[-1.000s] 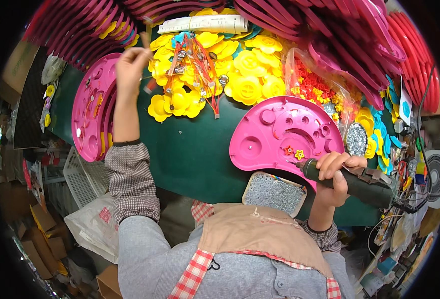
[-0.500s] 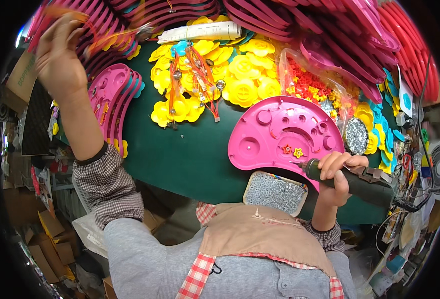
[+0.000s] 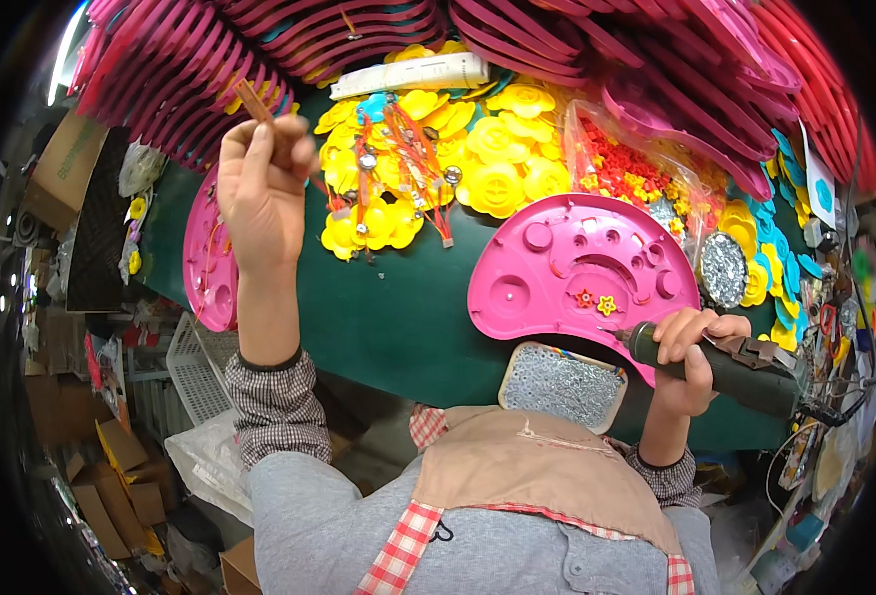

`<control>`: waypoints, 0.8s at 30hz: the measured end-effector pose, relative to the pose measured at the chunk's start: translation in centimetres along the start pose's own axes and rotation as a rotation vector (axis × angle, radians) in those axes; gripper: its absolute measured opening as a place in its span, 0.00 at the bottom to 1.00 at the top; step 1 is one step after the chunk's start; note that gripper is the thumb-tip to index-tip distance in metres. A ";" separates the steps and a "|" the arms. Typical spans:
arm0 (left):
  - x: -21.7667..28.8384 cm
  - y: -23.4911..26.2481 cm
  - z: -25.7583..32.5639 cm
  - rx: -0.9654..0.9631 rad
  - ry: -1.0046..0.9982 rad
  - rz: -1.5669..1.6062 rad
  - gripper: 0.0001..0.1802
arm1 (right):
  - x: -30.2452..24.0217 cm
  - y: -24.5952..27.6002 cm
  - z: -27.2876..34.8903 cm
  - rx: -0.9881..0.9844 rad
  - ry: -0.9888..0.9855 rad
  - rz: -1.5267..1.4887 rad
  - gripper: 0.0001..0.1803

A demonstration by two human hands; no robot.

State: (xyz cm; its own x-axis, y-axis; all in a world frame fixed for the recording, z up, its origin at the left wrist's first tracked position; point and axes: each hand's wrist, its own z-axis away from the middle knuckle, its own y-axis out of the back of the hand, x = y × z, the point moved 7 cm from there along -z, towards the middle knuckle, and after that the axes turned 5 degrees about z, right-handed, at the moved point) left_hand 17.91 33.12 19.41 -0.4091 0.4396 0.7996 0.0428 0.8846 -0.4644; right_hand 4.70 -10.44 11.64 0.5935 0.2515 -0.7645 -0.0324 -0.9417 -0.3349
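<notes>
1. Left hand [image 3: 262, 188] is raised above the green table [image 3: 398, 327], its fingers pressed together and pinching a small brownish strip [image 3: 254, 101] that sticks up past the fingertips.
2. Right hand [image 3: 694, 352] is wrapped tight around a dark electric screwdriver [image 3: 726, 365], whose tip points left at the lower edge of a pink half-round tray [image 3: 572, 273].
3. That tray lies flat on the table just above and to the left of the right hand, with a small red flower piece [image 3: 584, 297] and a small yellow one [image 3: 607, 305] sitting on it near the tool's tip.
4. Just below the tray, left of the right hand, sits a shallow dish of small silver screws [image 3: 562, 385].
5. Between the two hands, farther up the table, lies a heap of yellow flower-shaped parts [image 3: 488, 164] with thin red wires [image 3: 403, 149] across it.
6. Below and to the left of the raised left hand, a second pink tray [image 3: 208, 258] leans at the table's edge.
7. Beyond both hands, stacks of pink trays [image 3: 210, 59] line the back.
</notes>
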 end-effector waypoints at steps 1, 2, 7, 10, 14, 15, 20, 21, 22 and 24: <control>-0.3 -0.5 0.4 -0.090 0.029 0.068 0.05 | -0.2 0.1 0.1 0.002 0.003 0.006 0.19; 0.2 -0.3 0.7 -0.007 -0.016 -0.034 0.07 | -0.2 0.0 -0.1 0.006 0.007 0.013 0.19; -0.8 -4.3 4.6 -0.090 -0.064 -0.703 0.21 | -0.3 1.2 0.1 0.000 -0.013 0.048 0.20; -8.6 -11.3 9.3 -0.565 -0.162 -1.192 0.25 | -0.6 1.7 -0.1 0.019 0.004 0.073 0.20; -17.3 -15.7 14.2 -0.774 -0.041 -0.942 0.15 | -0.6 2.1 -0.3 0.018 0.029 0.108 0.20; -19.0 -16.3 15.0 -0.819 0.022 -0.916 0.15 | -0.7 2.2 -0.3 0.017 0.031 0.132 0.20; -23.0 -17.7 16.6 -0.902 -0.054 -0.835 0.13 | -0.1 2.2 -0.4 -0.001 0.038 0.198 0.20; -23.4 -17.7 16.7 -0.907 -0.047 -0.843 0.12 | 0.1 2.3 -0.4 -0.008 0.039 0.205 0.20; -23.8 -17.7 16.9 -0.911 -0.040 -0.852 0.11 | 0.4 2.3 -0.4 -0.006 0.036 0.216 0.20; -24.2 -17.8 17.1 -0.906 -0.032 -0.855 0.10 | 1.0 2.5 -0.2 -0.005 0.029 0.239 0.20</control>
State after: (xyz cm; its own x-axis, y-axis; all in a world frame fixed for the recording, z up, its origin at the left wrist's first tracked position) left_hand 11.49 4.12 1.81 -0.6370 -0.3224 0.7002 0.3594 0.6794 0.6398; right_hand 5.38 -12.55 10.17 0.5921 0.0150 -0.8058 -0.1710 -0.9747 -0.1437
